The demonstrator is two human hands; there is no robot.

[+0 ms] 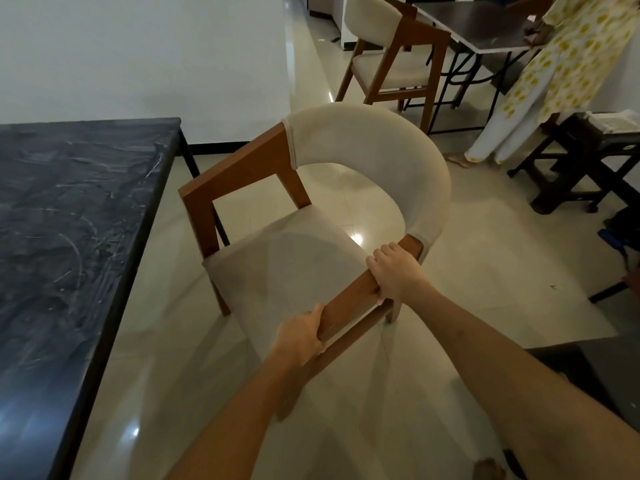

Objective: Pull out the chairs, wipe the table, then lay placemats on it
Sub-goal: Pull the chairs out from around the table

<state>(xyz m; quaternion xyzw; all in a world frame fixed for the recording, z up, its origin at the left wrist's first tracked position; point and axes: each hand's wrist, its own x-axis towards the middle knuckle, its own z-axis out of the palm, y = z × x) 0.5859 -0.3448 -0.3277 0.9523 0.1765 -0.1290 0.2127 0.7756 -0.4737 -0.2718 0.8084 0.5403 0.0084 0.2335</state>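
Chair armrest gripped: left hand, right hand.

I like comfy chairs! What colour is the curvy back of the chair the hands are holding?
Cream, or off-white. The chair's padded backrest shows best in the head view.

wooden chair, beige seat and curved back, beside dark table.

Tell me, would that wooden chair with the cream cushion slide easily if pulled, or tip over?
The chair probably slides readily: the tiled floor looks glossy. Its rigid wooden frame should move as one piece. With the left hand and right hand both gripping one armrest, it may twist or tilt sideways.
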